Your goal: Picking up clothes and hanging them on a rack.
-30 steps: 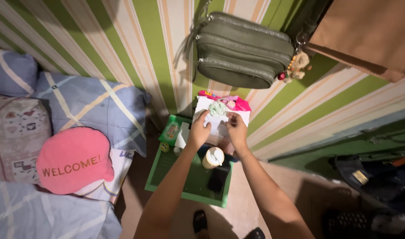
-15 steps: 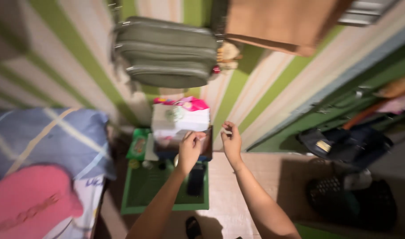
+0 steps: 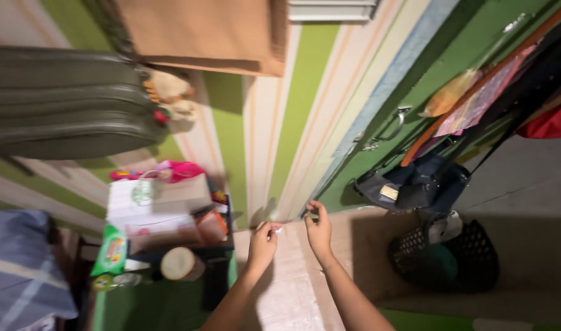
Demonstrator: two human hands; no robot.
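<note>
The small white scrap (image 3: 278, 229) is a pale, thin item, too small and blurred to identify further; it sits pinched at the fingertips of the left hand (image 3: 263, 240), which is closed around it with thumb and fingers together. The right hand (image 3: 318, 228) is just beside the left hand, apart from it by a narrow gap, with its fingers curled and the fingertips drawn together near a similar pale speck; whether it grips anything cannot be determined from the picture. Both hands are raised over the beige tiled floor (image 3: 293, 294), in front of the base of the striped wall (image 3: 274, 141), which carries green, cream and orange vertical bands. All further positions are given relative to the left hand. To its left stands a dark low table (image 3: 170, 252) loaded with a white box (image 3: 158, 197) bearing a pale green mark, a round cream-coloured lid (image 3: 178, 263), a green wipes packet (image 3: 110, 251) and pink items (image 3: 179, 170) behind the box. Above and to the left hangs an olive zip bag (image 3: 66, 104) with a small plush charm (image 3: 170, 95). Directly above hangs a brown paper bag (image 3: 201, 34). To the right, beyond the right hand, a green door (image 3: 464, 73) with a metal handle (image 3: 394, 122) is visible; a dark shoulder bag (image 3: 415, 184) hangs there, and 1 black mesh basket (image 3: 446, 254) stands on the floor below it. At far left is a blue pillow (image 3: 17, 270).
</note>
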